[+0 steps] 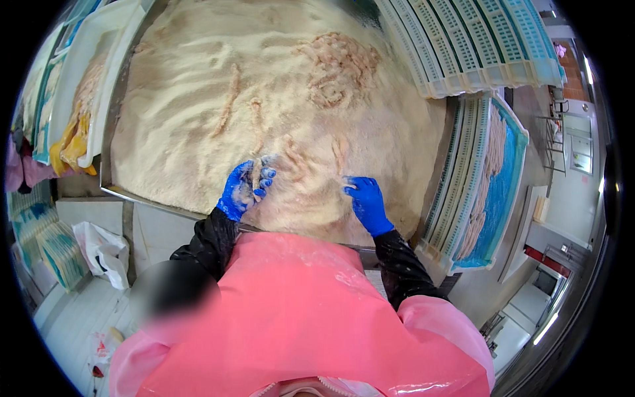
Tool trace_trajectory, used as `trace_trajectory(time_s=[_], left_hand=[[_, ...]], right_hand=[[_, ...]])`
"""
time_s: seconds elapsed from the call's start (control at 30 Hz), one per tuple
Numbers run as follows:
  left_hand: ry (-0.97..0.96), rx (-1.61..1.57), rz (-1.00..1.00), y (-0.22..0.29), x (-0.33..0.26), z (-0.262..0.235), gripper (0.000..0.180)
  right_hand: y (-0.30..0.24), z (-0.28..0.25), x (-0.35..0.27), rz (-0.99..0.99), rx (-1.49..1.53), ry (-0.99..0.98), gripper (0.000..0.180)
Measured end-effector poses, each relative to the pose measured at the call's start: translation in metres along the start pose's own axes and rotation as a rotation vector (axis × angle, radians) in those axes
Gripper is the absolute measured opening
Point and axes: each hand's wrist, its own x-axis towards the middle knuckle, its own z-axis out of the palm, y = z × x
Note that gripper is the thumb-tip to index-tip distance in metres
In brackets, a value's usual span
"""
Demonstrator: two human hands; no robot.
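Both of my hands wear blue gloves dusted with pale powder. My left hand [243,190] is closed around a powder-coated strip of pale pink meat or fish [257,173] at the near edge of a wide metal tray [147,206]. Fingertips of my right hand [366,204] pinch the near end of another thin pinkish strip [340,155], whose far end lies on the cream-coloured powder [178,126]. Between the hands rests a small clump of strips [296,159]. One more strip [229,100] lies farther off to the left, and a larger pile [340,66] sits at the back right.
Stacked plastic crates [473,40] stand at the back right. Beside the tray, a blue-lined crate [504,178] holds rows of strips. At the left is a white tub [109,49] with yellow gloves [71,142] over its edge. A white plastic bag [102,253] hangs lower left.
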Motion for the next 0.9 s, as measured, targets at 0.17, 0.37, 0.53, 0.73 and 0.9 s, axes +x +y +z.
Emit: trace_trajectory(time_s=[0.17,0.37,0.53,0.73,0.9], left_hand=[[-0.008,-0.003,-0.012,0.000,0.001,0.001,0.057],[0.060,0.001,-0.024,0.002,0.001,0.000,0.048],[0.061,-0.005,-0.015,-0.007,0.001,0.005,0.050],[0.188,0.509,0.047,-0.045,0.015,0.045,0.046],[0.431,0.927,0.157,-0.093,0.054,0.092,0.032]], right_hand=[[0.017,0.031,-0.023,0.585,0.408,0.399,0.015],[0.011,0.032,0.059,0.659,-0.017,0.179,0.027],[0.052,0.055,0.043,0.695,0.837,0.328,0.023],[0.023,-0.014,0.030,0.893,1.435,0.272,0.026],[0.020,-0.019,0.007,0.935,1.713,0.263,0.019]])
